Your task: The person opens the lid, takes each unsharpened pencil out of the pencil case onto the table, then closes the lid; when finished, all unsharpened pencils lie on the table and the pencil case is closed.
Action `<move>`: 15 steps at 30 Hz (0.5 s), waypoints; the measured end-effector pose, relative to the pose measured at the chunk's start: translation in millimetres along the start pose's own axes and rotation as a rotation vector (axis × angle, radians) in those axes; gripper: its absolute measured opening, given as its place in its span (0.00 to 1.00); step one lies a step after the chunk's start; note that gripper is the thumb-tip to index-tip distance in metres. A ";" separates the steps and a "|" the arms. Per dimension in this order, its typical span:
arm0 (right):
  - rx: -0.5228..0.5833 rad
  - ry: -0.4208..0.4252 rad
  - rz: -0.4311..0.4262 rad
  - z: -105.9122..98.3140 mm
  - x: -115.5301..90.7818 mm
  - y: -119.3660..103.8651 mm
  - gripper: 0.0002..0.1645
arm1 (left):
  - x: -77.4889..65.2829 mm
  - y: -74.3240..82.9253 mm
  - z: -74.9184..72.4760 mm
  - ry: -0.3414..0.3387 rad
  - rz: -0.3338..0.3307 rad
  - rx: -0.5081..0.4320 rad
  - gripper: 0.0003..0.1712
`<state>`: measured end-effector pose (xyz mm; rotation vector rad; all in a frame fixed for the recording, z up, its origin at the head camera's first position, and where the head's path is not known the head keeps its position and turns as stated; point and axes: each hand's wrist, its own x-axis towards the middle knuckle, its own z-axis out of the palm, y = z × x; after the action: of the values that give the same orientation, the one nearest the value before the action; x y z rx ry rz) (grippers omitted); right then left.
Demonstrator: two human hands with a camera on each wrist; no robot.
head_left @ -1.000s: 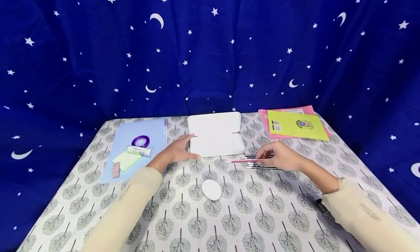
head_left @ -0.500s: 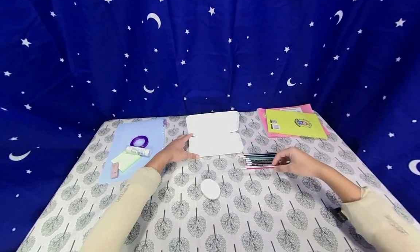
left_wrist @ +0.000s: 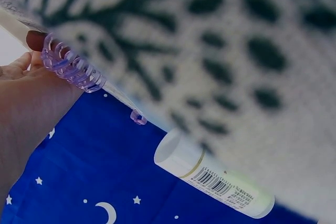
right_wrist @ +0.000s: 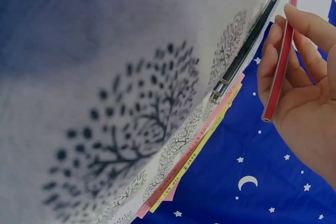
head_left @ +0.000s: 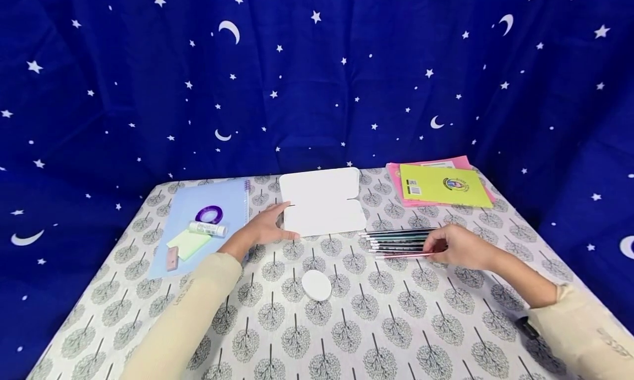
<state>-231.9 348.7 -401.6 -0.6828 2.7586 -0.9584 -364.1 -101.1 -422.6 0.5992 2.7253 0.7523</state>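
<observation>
My right hand pinches a red pencil between thumb and fingers, at the near side of a row of dark pencils. Their pale ends point left, and the fingers hide part of the row. At the table's middle a flat white case lies opened out, with a notch at each side. My left hand touches its left edge, thumb and fingers spread apart. In front of the case lies a white oval piece.
On the left, a blue spiral notebook bears a purple tape roll, a glue stick, light green paper and a pink eraser. Yellow-green and pink booklets lie back right. A starry blue curtain hangs behind.
My right hand has moved right and slightly nearer with the red pencil, which now lies along the near side of the dark pencils. The left hand has stayed at the white case.
</observation>
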 end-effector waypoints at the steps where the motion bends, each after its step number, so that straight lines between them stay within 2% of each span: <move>1: -0.013 0.006 0.006 0.2 0.5 -0.8 0.07 | -0.2 0.0 -0.3 0.000 -0.004 -0.002 0.63; 11: -0.122 0.084 0.037 6.4 4.1 -3.7 0.08 | -1.4 0.6 -0.8 0.000 -0.003 0.005 0.63; 15: -0.134 0.088 0.035 6.9 4.9 -6.0 0.09 | -2.4 1.5 -1.0 -0.005 -0.001 0.005 0.63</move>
<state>-232.1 338.5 -403.3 -0.6234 2.9234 -0.8212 -361.8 -101.4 -420.7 0.5995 2.7239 0.7423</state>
